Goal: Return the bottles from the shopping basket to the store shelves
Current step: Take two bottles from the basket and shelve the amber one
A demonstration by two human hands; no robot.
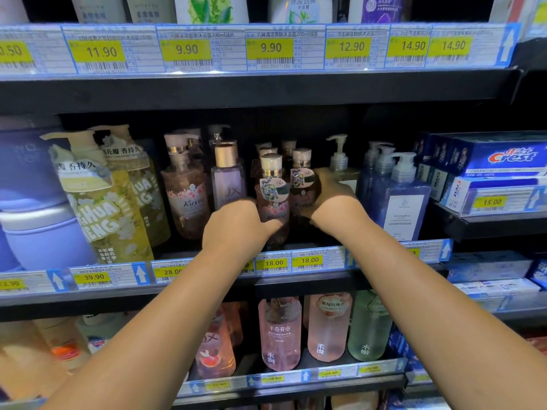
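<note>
- Three black store shelves show, the middle shelf [207, 287] carrying the bottles being handled; its front rail holds price tags [273, 263], two of them reading 18.00 just below the hands.
- At the far left of that shelf stand big lavender tubs [38, 232], stacked one on another.
- Beside them, two tall yellow-green pump bottles [100, 208] crowd the front edge.
- On the right, blue pump bottles [396, 199] stand close against the right wrist, with a clear pump bottle [340, 161] behind the right hand.
- Crest toothpaste boxes [503, 158] sit on a separate ledge further right.
- A pink Kustie pump bottle [186, 196] and a lilac bottle [228, 182] with a gold cap stand just left of the left hand.
- Two small pink bottles with cream caps are on the middle shelf, side by side, with more of the same kind in a row behind them.
- The left hand [236, 226] has its fingers clamped around the front pink bottle [272, 190], thumb across its lower part.
- The right hand [334, 199] wraps the neighbouring pink bottle [302, 184] from the right, fingers closed on its side.
- The lower shelf holds pink and green bottles [325, 327].
</note>
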